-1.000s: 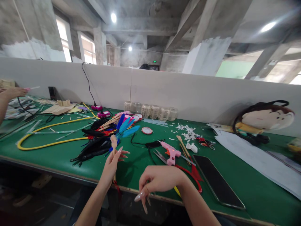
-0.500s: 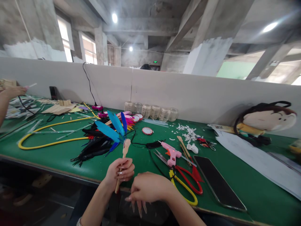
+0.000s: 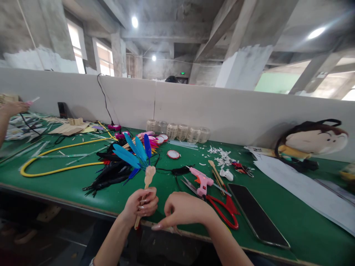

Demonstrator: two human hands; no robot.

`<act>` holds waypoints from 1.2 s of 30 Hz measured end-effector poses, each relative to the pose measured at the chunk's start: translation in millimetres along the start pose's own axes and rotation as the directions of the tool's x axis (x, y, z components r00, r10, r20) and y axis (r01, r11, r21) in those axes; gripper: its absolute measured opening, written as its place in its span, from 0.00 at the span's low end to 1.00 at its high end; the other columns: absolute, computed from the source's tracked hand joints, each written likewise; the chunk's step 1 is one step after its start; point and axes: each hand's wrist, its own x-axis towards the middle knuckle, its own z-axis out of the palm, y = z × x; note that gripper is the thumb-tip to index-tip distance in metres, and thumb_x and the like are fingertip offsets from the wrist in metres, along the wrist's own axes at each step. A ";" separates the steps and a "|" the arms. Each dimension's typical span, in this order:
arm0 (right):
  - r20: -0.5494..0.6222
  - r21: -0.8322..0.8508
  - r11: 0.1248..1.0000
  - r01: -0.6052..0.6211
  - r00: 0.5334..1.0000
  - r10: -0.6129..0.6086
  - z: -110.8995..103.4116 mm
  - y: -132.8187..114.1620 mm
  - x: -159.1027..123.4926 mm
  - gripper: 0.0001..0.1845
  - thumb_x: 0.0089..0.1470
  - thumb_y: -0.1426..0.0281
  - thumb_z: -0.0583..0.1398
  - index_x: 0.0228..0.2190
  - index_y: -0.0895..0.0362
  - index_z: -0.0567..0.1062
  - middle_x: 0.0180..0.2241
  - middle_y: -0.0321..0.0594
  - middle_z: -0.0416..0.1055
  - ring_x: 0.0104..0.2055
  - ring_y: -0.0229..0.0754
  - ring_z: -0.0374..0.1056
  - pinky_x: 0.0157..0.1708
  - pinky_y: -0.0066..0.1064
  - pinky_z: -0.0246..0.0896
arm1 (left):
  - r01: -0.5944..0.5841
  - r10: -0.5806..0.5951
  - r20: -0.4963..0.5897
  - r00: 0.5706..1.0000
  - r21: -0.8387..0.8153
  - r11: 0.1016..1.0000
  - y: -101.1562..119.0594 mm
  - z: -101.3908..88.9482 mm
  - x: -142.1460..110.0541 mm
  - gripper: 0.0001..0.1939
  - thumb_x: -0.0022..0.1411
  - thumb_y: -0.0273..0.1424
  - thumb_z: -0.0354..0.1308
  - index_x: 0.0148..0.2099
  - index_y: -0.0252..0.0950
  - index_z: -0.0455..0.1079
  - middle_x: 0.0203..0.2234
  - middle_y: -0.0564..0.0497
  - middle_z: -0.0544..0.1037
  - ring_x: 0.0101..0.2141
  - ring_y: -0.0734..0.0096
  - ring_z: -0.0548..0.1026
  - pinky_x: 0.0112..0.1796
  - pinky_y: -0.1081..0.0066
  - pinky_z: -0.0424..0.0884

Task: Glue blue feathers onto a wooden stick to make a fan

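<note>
The left hand [image 3: 138, 204] holds a wooden stick [image 3: 147, 183] upright, fingers closed around it, over a green table [image 3: 277, 218]. Blue feathers [image 3: 130, 156] already fan from its top. The empty right hand [image 3: 184, 210] rests just beside it, fingers loosely bent. Black feathers [image 3: 111, 176] still lie loose nearby.

I can read no words or numbers from where I sit. The small lit green sign [image 3: 183, 73] high on the far wall is too tiny to make out, and so is the print on the papers [image 3: 19, 132] at the far left.
</note>
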 end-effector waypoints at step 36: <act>-0.710 0.654 0.665 0.359 0.596 0.375 -2.0 4.7 19.6 0.19 0.41 0.54 0.58 0.27 0.56 0.76 0.33 0.38 0.74 0.42 0.47 0.66 0.45 0.38 0.60 | -0.024 0.246 -0.503 0.828 0.407 0.913 -30.2 16.4 12.5 0.22 0.46 0.48 0.57 0.22 0.35 0.57 0.08 0.62 0.56 0.11 0.86 0.50 0.13 0.78 0.40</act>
